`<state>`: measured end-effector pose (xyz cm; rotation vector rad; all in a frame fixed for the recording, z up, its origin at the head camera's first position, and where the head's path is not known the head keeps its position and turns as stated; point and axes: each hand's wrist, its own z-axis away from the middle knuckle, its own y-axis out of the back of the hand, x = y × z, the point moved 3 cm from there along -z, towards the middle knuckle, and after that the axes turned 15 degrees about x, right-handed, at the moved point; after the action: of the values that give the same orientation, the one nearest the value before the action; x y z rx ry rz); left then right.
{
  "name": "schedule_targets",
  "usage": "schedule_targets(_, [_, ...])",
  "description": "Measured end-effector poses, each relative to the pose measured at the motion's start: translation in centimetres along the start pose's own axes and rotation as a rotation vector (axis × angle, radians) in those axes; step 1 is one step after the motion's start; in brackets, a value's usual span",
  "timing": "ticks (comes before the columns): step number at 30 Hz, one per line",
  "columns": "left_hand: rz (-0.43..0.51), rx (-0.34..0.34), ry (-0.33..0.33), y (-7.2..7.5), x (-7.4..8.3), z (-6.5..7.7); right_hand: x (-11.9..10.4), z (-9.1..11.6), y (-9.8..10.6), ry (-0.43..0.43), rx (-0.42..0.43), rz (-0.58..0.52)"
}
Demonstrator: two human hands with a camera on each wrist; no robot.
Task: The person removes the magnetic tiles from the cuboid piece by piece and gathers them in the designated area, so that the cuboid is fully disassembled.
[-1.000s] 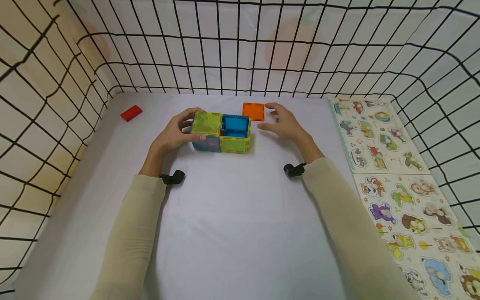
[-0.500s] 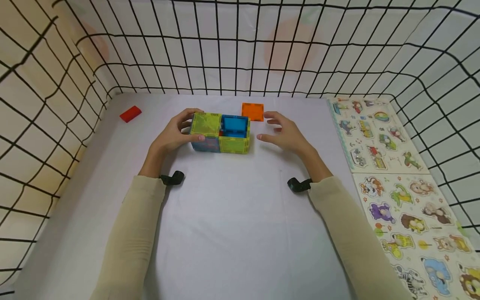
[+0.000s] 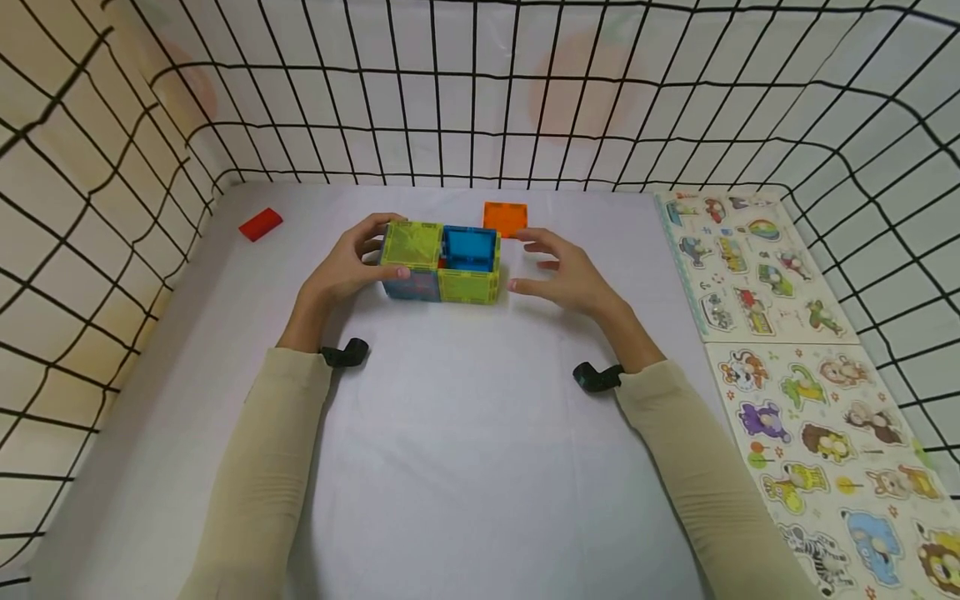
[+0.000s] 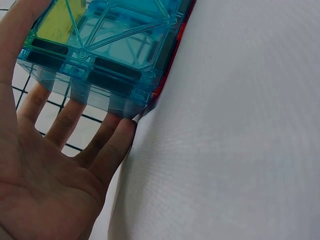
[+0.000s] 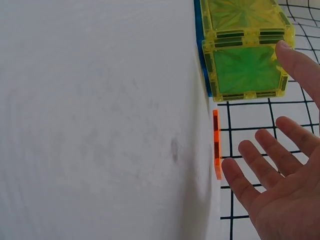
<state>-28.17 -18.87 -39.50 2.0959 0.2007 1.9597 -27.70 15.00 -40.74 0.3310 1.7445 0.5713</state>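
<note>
A two-cube box of clear magnetic tiles (image 3: 468,286) stands on the white cloth. A yellow tile (image 3: 412,243) covers its left half, while the right half is uncovered and shows blue walls inside. My left hand (image 3: 347,262) holds the left end, thumb at the front and fingers behind; in the left wrist view they show beyond a blue tile (image 4: 125,37). My right hand (image 3: 567,273) is held with spread, relaxed fingers just right of the box, gripping nothing. Behind the box lies an orange square tile (image 3: 505,218), seen edge-on in the right wrist view.
A small red piece (image 3: 261,224) lies at the back left. Along the right side lies a sticker board (image 3: 780,325) with cartoon animals and vehicles. Black wire mesh (image 3: 472,133) rises around the back and both sides.
My right hand has drawn back from beside the orange tile toward me, then slightly left toward the box's right end. The left hand and the box stay put.
</note>
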Motion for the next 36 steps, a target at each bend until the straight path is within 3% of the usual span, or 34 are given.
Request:
schedule_targets(12, [0.011,-0.004,0.008,0.0,0.2,0.0,-0.3,0.1,-0.6,0.026,-0.027,-0.047])
schedule_targets(27, [-0.01,-0.01,0.006,-0.2,0.1,-0.1,-1.0,0.2,-1.5,0.031,-0.046,-0.03])
schedule_targets(36, [-0.003,0.006,-0.003,0.0,-2.5,-1.5,-1.2,-0.4,-2.2,0.053,-0.039,-0.035])
